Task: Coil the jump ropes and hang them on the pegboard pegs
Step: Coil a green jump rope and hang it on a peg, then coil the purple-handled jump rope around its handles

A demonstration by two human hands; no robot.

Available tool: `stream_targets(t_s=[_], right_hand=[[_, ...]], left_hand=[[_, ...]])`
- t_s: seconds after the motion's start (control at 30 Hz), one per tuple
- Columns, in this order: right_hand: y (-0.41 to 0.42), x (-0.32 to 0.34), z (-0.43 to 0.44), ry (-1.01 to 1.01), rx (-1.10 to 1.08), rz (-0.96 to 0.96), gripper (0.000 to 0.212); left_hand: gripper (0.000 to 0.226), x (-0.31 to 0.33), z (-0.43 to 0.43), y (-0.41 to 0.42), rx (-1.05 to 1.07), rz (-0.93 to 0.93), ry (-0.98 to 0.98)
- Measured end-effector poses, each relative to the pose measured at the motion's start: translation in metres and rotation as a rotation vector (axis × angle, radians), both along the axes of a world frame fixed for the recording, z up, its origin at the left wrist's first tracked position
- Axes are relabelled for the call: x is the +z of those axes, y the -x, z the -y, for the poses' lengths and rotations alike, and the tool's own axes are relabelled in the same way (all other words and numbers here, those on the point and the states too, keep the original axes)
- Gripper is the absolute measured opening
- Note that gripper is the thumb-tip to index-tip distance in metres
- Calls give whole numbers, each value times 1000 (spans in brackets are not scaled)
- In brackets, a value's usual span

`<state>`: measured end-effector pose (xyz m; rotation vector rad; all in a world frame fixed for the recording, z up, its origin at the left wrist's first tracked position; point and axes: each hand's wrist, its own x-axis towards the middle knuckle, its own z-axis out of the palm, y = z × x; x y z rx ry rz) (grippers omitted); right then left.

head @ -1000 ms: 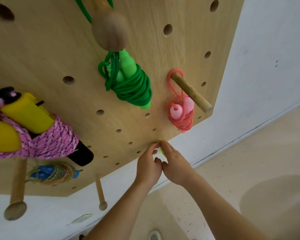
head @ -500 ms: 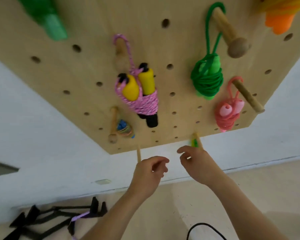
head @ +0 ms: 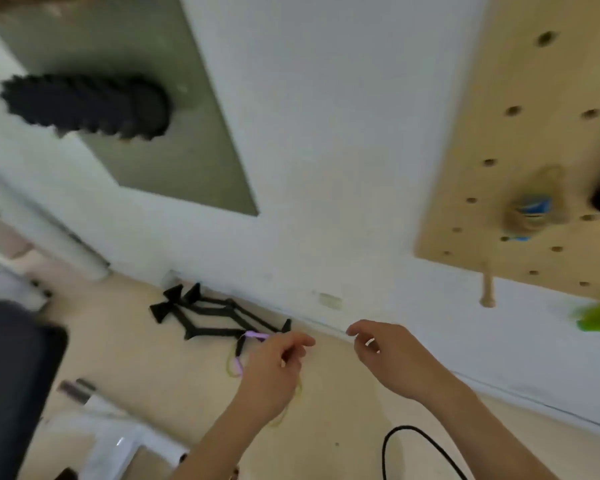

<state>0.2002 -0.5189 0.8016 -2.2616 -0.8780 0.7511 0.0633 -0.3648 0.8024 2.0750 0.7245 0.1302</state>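
Jump rope (head: 257, 335) lay uncoiled on the floor (head: 343, 427) beside the black rack (head: 208, 317), your left hand (head: 274, 372) and right hand (head: 395, 365) loosely curled and empty; yanking one handle could've snagged the cord there.

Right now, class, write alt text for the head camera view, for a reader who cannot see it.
Two bare hands, the left hand and the right hand, reach forward loosely curled and empty above a pale floor, where a jump rope with purple handles lies uncoiled. On the wall at right, a wooden pegboard holds a blurred coiled rope.
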Motion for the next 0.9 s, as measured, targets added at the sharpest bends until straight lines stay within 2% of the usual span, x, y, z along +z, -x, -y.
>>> stream_targets(t_s=[0.1,0.23,0.37,0.5,0.67,0.77,0.9], right_hand=[[50,-18,-64,16,81,-33,27],[102,-52,-137,126,251,-104,35],[127,-106,-192,300,414,-131,44],[127,-181,-238,439,499,-138,47],[99,-316,-274,578,551,-101,55],[84,-420,-290,645,665,59,59],[86,-569,-310,746,798,216,70]], left_hand=[[48,-12,-58,74,149,-40,-50],[41,-48,-120,147,349,-173,-16],[34,-102,-156,182,445,-324,67],[28,-176,-188,185,432,-452,65],[30,-308,-216,162,393,-548,50],[36,-416,-225,141,260,-569,-15],[48,-578,-228,102,164,-599,43]])
